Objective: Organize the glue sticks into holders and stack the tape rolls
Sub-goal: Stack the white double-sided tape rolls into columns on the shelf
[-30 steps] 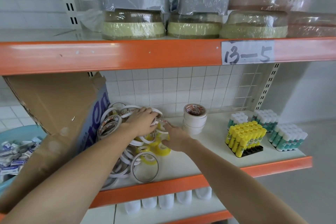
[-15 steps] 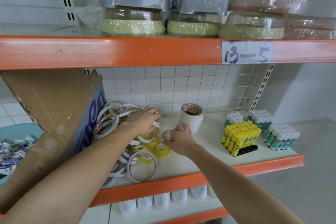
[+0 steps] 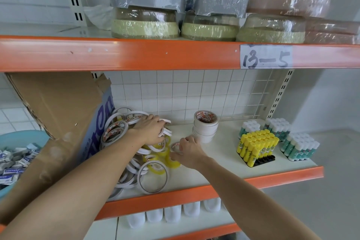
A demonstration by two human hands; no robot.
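With the left hand [image 3: 151, 130] resting on the loose tape pile [image 3: 136, 154] at nine o'clock, the right hand [image 3: 188, 151] pinches a small roll [image 3: 175, 147] and should lift it straight, then centre it on the white stack [image 3: 205, 127] at two o'clock.

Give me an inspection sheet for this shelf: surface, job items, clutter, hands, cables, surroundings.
Surface: white shelf with orange front edge.
Job items: stack of white tape rolls; loose tape pile; yellow glue sticks in a black holder; white-capped green glue sticks alongside.
Clutter: torn cardboard box leaning at left.
Hands: left hand on the loose pile; right hand pinches a small tape roll.
Cables: nothing seen.
Surroundings: wrapped tape bundles above; label 13-5; blue basin at left.
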